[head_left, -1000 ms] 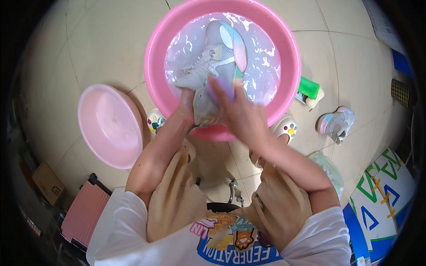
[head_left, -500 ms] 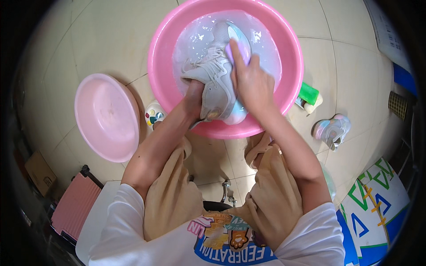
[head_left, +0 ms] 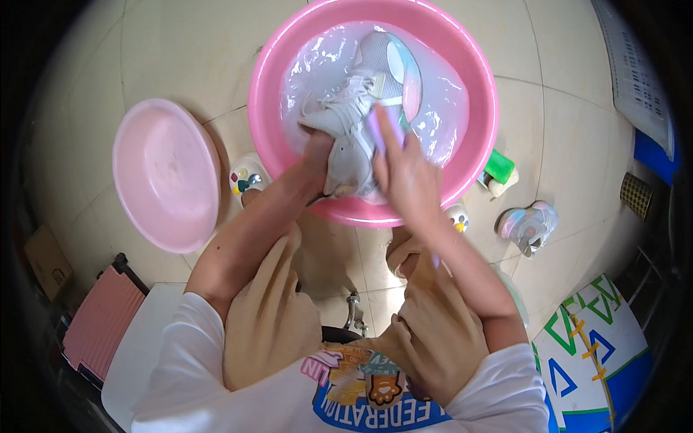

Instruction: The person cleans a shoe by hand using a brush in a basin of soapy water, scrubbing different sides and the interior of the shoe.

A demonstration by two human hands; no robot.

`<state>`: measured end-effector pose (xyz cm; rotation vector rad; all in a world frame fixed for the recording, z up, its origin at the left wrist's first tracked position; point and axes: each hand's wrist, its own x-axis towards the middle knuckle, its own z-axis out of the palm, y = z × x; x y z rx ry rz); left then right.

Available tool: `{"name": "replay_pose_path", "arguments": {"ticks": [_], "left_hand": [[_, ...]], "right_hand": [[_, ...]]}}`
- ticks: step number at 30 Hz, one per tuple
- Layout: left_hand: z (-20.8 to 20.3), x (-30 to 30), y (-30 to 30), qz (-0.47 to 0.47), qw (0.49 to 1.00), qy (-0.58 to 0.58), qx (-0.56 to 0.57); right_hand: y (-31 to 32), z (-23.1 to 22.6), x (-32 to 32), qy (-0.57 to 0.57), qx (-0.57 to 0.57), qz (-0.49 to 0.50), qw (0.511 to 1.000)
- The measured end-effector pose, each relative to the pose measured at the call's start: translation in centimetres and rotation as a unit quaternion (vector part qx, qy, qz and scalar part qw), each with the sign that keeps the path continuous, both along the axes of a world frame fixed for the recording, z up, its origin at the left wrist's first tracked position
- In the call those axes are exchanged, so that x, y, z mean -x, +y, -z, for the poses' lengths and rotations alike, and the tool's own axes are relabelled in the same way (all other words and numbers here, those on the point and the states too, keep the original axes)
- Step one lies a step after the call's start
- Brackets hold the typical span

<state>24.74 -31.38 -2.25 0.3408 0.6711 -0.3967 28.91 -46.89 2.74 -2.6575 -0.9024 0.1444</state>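
A grey sneaker point(head_left: 351, 123) with pale laces and pastel pink and blue panels lies tilted in a big pink basin point(head_left: 482, 108) of cloudy, sudsy water. My left hand point(head_left: 319, 154) reaches into the shoe's opening and holds it from within; its fingers are hidden inside. Closed around a lilac scrubbing brush point(head_left: 374, 132), my right hand point(head_left: 413, 180) presses it against the shoe's right side, near the midfoot. The right hand is slightly blurred, and the brush's bristles cannot be seen.
A paler pink basin point(head_left: 167, 177) tips on the tiled floor at left. Right of the big basin are a green block point(head_left: 499, 166) and a matching sneaker point(head_left: 529, 227). A white stool or table edge point(head_left: 144, 346) and pink ribbed suitcase point(head_left: 105, 317) stand lower left, a patterned box point(head_left: 595, 346) lower right.
My right hand has drawn the brush back from near the toe to the middle of the shoe's side. The sneaker's toe has swung slightly right. The whole view has shifted a little.
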Motion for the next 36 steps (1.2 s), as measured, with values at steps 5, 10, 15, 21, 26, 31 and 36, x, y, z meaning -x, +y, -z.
{"name": "replay_pose_path", "arguments": {"ticks": [5,10,15,21,26,31,36], "left_hand": [[0.5,-1.0,-0.8,-0.006,1.0,-0.016,0.012],[-1.8,-0.8,-0.4,0.033,0.998,0.038,-0.031],[-0.3,-1.3,-1.3,0.041,0.997,-0.025,-0.059],[-1.5,-0.9,-1.0,0.04,0.997,0.013,-0.064],[0.0,-0.9,-0.6,0.016,0.999,-0.036,-0.029],[-3.7,-1.1,0.0,0.027,0.996,0.026,-0.081],[-3.6,0.6,3.5,0.246,0.957,-0.142,-0.053]], "right_hand": [[1.0,0.6,-4.2,-0.043,0.049,0.037,0.997],[0.5,-1.6,-0.1,0.055,0.023,-0.012,0.998],[1.9,-0.8,-4.3,-0.021,0.078,0.01,0.997],[1.0,-1.7,-1.6,-0.016,0.097,-0.023,0.995],[0.7,1.5,-9.0,-0.032,0.088,0.074,0.993],[-1.2,5.0,-10.0,0.037,0.075,0.214,0.973],[-3.5,9.1,-9.2,0.072,0.196,0.124,0.97]]}}
